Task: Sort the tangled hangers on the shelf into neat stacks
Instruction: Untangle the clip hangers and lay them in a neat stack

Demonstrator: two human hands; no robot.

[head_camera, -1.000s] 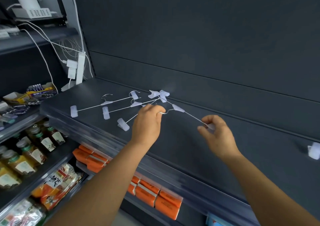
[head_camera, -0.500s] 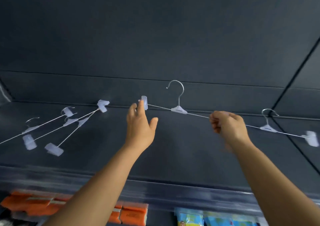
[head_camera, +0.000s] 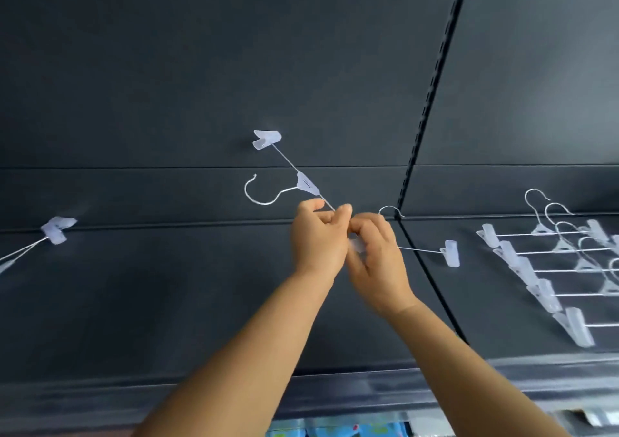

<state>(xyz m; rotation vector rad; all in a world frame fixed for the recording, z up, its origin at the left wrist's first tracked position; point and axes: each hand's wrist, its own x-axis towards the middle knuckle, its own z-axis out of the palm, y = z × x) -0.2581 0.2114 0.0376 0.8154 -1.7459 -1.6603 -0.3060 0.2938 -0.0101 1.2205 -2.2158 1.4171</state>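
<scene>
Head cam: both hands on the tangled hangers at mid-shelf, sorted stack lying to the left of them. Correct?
Wrong side. The head view shows the sorted stack lying to the right of the hands. The rest holds: left hand and right hand both pinch the tangled hangers at mid-shelf. To the left lie only loose, unsorted hangers.

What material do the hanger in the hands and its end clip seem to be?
The hanger: thin wire, probably metal, silvery and bright, bent into a hook. Its clip: likely translucent plastic, pale and frosted, moulded shape. Both hands, left hand and right hand, grip it.
</scene>
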